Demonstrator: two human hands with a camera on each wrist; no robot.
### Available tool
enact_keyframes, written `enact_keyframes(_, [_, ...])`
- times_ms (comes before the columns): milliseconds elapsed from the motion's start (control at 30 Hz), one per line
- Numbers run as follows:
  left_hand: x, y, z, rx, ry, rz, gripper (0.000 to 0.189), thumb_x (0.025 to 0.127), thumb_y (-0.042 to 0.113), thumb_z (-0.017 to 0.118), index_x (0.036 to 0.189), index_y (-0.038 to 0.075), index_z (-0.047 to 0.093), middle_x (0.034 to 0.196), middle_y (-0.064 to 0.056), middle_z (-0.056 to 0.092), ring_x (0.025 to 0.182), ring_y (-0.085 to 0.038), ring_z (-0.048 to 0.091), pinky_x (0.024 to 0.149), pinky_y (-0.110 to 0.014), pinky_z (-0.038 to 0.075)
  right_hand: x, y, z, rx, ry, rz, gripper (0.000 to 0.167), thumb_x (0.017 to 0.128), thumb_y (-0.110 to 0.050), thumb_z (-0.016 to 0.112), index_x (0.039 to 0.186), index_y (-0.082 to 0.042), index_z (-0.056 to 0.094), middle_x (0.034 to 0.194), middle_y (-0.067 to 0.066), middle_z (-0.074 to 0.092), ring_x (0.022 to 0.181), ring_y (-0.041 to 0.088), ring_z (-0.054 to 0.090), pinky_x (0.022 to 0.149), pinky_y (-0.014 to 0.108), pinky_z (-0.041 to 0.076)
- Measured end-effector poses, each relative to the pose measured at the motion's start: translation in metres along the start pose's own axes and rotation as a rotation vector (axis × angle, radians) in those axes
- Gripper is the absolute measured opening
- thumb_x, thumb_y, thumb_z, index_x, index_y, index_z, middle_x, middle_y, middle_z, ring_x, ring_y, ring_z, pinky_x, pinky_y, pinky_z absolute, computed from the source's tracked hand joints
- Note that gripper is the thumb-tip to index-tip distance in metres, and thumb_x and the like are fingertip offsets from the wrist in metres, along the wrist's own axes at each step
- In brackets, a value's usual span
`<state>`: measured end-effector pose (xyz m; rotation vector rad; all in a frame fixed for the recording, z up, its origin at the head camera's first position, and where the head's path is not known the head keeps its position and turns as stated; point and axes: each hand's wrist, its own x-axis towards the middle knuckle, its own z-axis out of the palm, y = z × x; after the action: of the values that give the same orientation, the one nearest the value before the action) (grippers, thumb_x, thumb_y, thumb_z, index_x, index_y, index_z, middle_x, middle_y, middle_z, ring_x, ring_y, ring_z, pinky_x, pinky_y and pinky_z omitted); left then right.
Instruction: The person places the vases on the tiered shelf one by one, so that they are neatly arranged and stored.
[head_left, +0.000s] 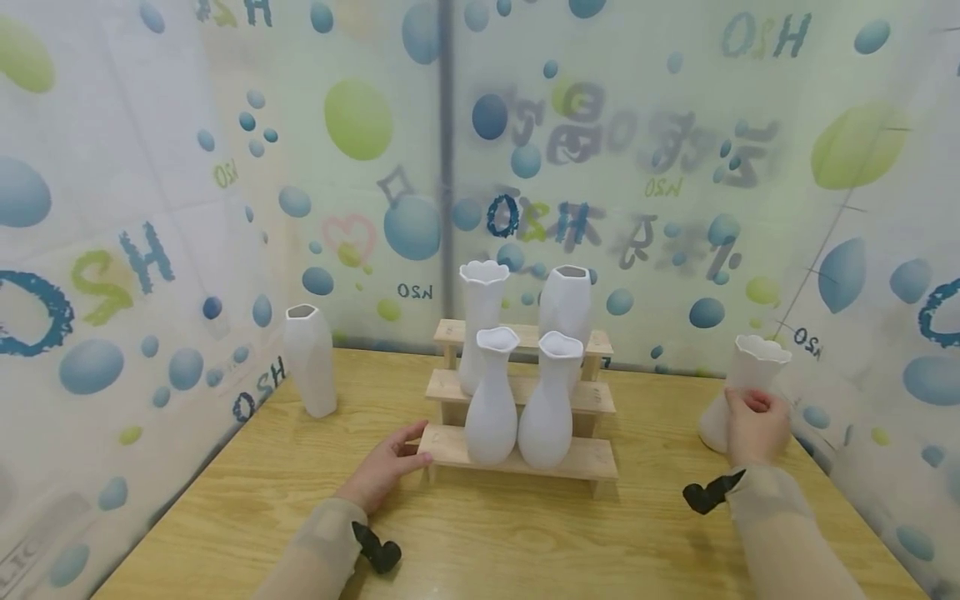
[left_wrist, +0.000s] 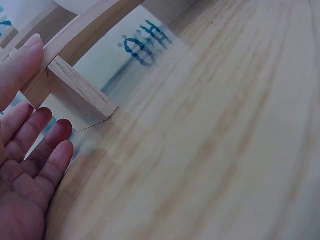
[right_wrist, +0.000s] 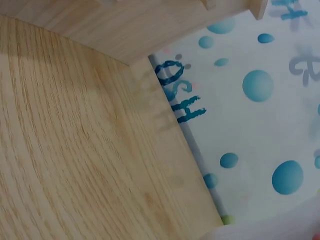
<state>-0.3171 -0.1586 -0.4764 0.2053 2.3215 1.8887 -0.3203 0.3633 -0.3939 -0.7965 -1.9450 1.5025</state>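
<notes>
On the right, my right hand (head_left: 759,427) grips a white vase (head_left: 756,360) with a scalloped rim around its middle; the vase leans slightly. My left hand (head_left: 386,468) holds the left end of the lowest step of a tiered wooden stand (head_left: 444,442). In the left wrist view, the thumb (left_wrist: 31,52) lies along the step's edge, and the other fingers sit below beside the stand's leg (left_wrist: 75,95). Two white bulb-shaped vases (head_left: 491,421) (head_left: 546,421) stand on the lowest step. Behind them rise a tall scalloped vase (head_left: 480,325) and a faceted vase (head_left: 564,304).
Another white faceted vase (head_left: 309,362) stands alone at the table's left. The wooden table (head_left: 480,542) meets a patterned curtain (head_left: 360,192) behind and at both sides. The right wrist view shows tabletop (right_wrist: 75,140), stand and curtain, with a pale edge (right_wrist: 270,225) at lower right.
</notes>
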Motion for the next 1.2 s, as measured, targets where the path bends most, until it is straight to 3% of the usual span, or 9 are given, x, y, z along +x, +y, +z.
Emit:
enact_keyframes(100, [0.0, 0.0, 0.0, -0.002, -0.004, -0.001, 0.068, 0.084, 0.034, 0.075, 0.144, 0.019, 0.045, 0.145, -0.008, 0.042, 0.124, -0.03, 0.045, 0.102, -0.057, 0.032, 0.005, 0.002, 0.0, 0.039, 0.023, 0.046, 0.059, 0.085, -0.048, 0.067, 0.13, -0.016, 0.046, 0.101, -0.011, 0.047, 0.104, 0.017, 0.045, 0.095, 0.037, 0.036])
enact_keyframes(267, [0.0, 0.0, -0.001, -0.001, -0.002, -0.003, 0.069, 0.084, 0.034, 0.075, 0.144, 0.019, 0.045, 0.145, -0.009, 0.043, 0.123, -0.03, 0.045, 0.102, -0.057, 0.033, 0.014, 0.005, 0.003, 0.046, 0.034, 0.072, 0.079, 0.085, -0.047, 0.067, 0.145, -0.009, 0.034, 0.127, 0.003, 0.042, 0.123, 0.027, 0.036, 0.104, 0.044, 0.031])
enact_keyframes(500, [-0.001, -0.001, 0.0, -0.001, 0.009, -0.003, 0.068, 0.084, 0.033, 0.075, 0.144, 0.019, 0.046, 0.144, -0.008, 0.043, 0.123, -0.029, 0.046, 0.101, -0.056, 0.034, 0.019, 0.006, 0.003, 0.041, -0.061, 0.096, 0.088, 0.085, -0.049, 0.066, 0.151, -0.007, 0.025, 0.154, 0.013, 0.025, 0.138, 0.032, 0.024, 0.112, 0.05, 0.022])
enact_keyframes(800, [0.0, -0.003, 0.0, -0.005, -0.009, 0.005, 0.069, 0.085, 0.033, 0.074, 0.145, 0.018, 0.043, 0.146, -0.009, 0.041, 0.123, -0.029, 0.045, 0.102, -0.056, 0.032, 0.026, 0.015, 0.002, 0.031, -0.17, 0.105, 0.094, 0.087, -0.046, 0.064, 0.154, -0.006, 0.013, 0.16, 0.011, 0.008, 0.144, 0.034, 0.011, 0.114, 0.05, 0.014])
enact_keyframes(1200, [-0.001, -0.001, 0.0, 0.001, -0.002, 0.003, 0.067, 0.085, 0.033, 0.074, 0.144, 0.02, 0.045, 0.145, -0.009, 0.042, 0.123, -0.029, 0.046, 0.102, -0.057, 0.033, 0.035, 0.039, 0.009, -0.05, -0.184, 0.046, 0.084, 0.088, -0.039, 0.064, 0.15, 0.002, 0.025, 0.151, 0.023, 0.031, 0.135, 0.04, 0.032, 0.11, 0.05, 0.027])
